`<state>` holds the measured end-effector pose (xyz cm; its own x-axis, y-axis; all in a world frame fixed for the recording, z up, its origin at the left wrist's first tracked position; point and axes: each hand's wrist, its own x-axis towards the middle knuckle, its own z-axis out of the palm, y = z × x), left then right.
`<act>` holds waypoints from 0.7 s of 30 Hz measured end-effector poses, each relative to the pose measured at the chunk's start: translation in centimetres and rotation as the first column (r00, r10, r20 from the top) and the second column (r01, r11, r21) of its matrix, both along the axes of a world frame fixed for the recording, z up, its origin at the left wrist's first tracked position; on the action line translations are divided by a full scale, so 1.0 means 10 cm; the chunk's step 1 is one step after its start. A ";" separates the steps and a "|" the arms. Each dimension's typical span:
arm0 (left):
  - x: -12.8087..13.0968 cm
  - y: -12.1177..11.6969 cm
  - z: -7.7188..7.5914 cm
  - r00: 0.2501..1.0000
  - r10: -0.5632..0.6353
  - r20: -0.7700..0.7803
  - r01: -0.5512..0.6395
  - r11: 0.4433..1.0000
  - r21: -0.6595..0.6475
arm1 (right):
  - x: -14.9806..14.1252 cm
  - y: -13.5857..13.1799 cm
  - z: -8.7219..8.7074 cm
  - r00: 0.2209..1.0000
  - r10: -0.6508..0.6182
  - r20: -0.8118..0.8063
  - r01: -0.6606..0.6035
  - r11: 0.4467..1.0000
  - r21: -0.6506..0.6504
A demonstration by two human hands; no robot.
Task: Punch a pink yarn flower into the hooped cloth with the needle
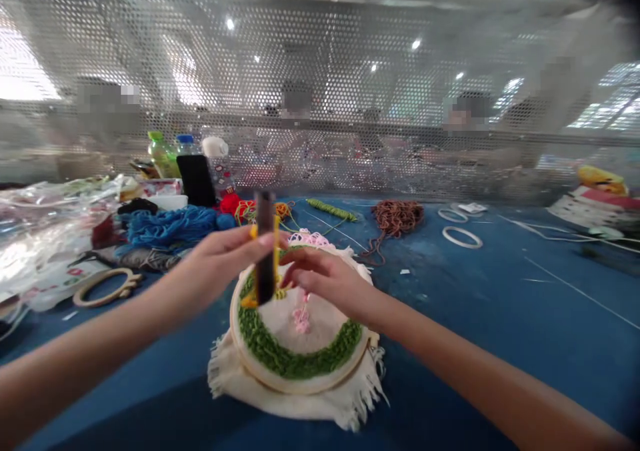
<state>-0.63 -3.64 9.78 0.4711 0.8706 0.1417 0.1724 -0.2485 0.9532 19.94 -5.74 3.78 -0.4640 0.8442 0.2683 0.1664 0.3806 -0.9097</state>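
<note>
Gripping a punch needle (265, 247) with left fingers (235, 254) over an embroidery hoop (295, 388)

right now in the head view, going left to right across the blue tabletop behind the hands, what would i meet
crumpled clear plastic sheeting → tangled bright blue yarn → twisted green yarn strand → tangled brown yarn → thin white ring

Legible text: none. Entries checked:
- Green-capped bottle (161, 156): label blurred, unreadable.
- Blue-capped bottle (186, 145): label too small to read.
- Printed packet (150, 187), at the table's far left: markings unreadable.
- Red-and-white printed stack (590, 207), far right: no readable lettering.
</note>
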 end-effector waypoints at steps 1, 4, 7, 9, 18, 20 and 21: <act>0.15 -0.06 -0.05 1.000 -0.028 0.008 0.029 0.998 -0.062 | -0.06 -0.06 0.04 0.987 0.083 -0.139 -0.093 0.994 -0.064; 0.50 -0.17 -0.13 0.996 -0.078 0.032 0.083 0.972 -0.220 | -0.13 -0.23 0.10 0.923 0.087 -0.375 -0.185 0.955 -0.233; 0.64 -0.19 -0.17 0.982 -0.155 0.109 0.180 0.944 -0.276 | 0.01 -0.38 0.10 0.882 -0.025 -0.471 -0.166 0.918 -0.360; 0.67 -0.19 -0.21 0.970 -0.195 0.145 0.228 0.937 -0.265 | 0.16 -0.47 0.08 0.871 -0.067 -0.487 -0.165 0.893 -0.418; 0.78 -0.32 -0.34 0.939 -0.296 0.174 0.335 0.899 -0.281 | 0.32 -0.83 -0.15 0.883 -0.029 -0.469 -0.166 0.914 -0.369; 0.78 -0.35 -0.36 0.939 -0.299 0.170 0.338 0.892 -0.301 | 0.29 -0.89 -0.19 0.848 -0.045 -0.528 -0.204 0.892 -0.403; 0.78 -0.36 -0.38 0.941 -0.294 0.169 0.333 0.892 -0.305 | 0.28 -0.92 -0.19 0.834 -0.041 -0.551 -0.231 0.881 -0.414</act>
